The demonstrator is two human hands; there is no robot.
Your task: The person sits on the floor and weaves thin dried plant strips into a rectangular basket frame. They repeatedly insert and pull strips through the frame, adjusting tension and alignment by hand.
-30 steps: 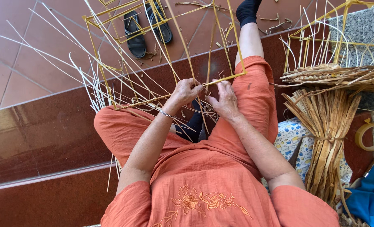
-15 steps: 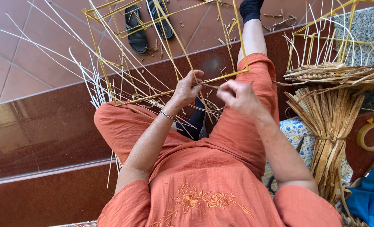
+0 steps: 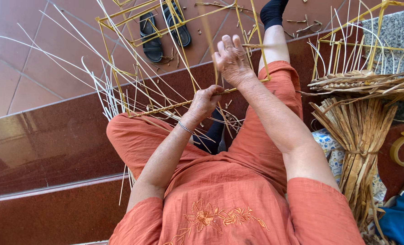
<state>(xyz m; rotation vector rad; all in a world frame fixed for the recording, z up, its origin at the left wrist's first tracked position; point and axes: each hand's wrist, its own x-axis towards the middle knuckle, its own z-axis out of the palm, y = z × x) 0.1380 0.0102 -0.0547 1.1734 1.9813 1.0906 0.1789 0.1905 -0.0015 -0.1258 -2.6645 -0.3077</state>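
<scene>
The left hand point(image 3: 205, 100) pinches a strand on the yellow frame point(image 3: 174, 105); the right hand point(image 3: 231, 59), fingers half-curled around a strand, should pull evenly, keeping tension.

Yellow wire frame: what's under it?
Under the yellow wire frame: pale cane strands, the person's orange-clad knees, red floor tiles and two black sandals. The lap hides whatever lies below the frame's near edge.

Left hand point(image 3: 205, 102) pinches frame rail point(image 3: 165, 108); right hand point(image 3: 231, 59) seemingly pulls a strand point(image 3: 209, 41).
</scene>
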